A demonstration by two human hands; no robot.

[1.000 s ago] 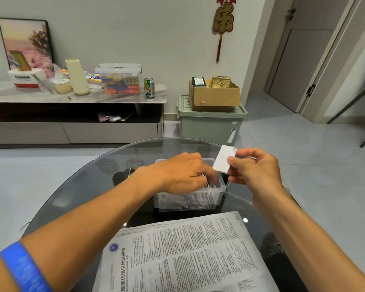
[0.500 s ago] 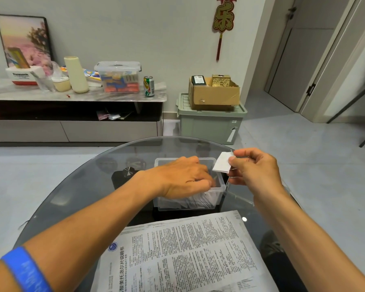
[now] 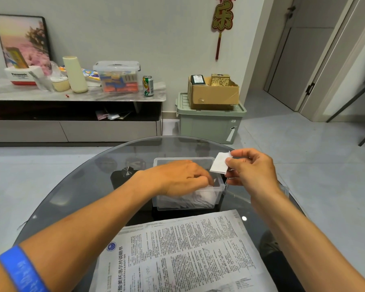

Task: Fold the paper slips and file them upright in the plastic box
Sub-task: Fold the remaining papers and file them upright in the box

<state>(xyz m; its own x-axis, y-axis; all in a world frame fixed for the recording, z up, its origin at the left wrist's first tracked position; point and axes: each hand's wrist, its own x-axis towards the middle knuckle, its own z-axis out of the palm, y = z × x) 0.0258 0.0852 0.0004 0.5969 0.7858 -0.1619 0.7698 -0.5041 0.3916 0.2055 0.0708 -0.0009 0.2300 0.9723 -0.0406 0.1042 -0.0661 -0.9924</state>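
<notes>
Nearby: I see a printed sheet (image 3: 183, 253) spread at lower centre, just in front of the plastic box (image 3: 217, 192).
Left hand (image 3: 181, 178): over the box, fingers dipped among the filed slips (image 3: 198, 199); I cannot tell if they grip anything.
Right hand (image 3: 253, 171): fingers pinching a folded slip (image 3: 219, 163) above the box's right rim.
Edges: box mid-table; open glass at frame left.
Surface: round glass table (image 3: 76, 186).
Room: sideboard (image 3: 72, 114) upper left, green bin (image 3: 209, 125) with cardboard box (image 3: 213, 95) behind.

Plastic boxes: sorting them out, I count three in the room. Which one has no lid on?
The small clear box on the glass table, where the left hand reaches in; the other two are lidded.
</notes>
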